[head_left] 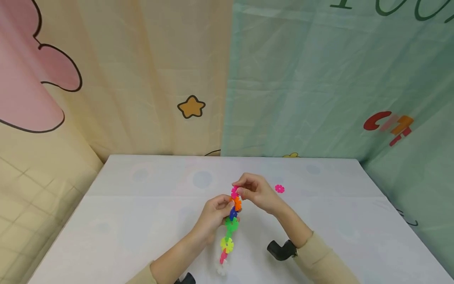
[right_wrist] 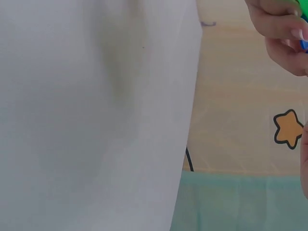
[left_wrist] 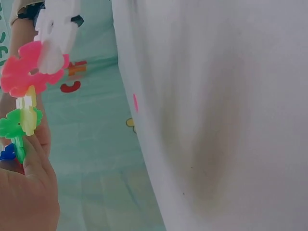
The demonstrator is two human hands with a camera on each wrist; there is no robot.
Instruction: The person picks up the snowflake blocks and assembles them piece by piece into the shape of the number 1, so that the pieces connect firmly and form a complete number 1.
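Note:
A chain of interlocking plastic snowflake discs hangs between my hands in the head view. From the top it runs pink, orange, blue, green, yellow, pink and white. My left hand grips it around the orange and blue discs. Fingers and thumb of my right hand pinch the top pink disc, which touches the orange disc; how far it is slotted in I cannot tell. The left wrist view shows the lower end close up, with a white disc and a pink disc.
One loose pink disc lies on the white-covered table, just beyond my right hand. Printed curtains hang behind the table's back edge. Black wrist mounts show at my forearms.

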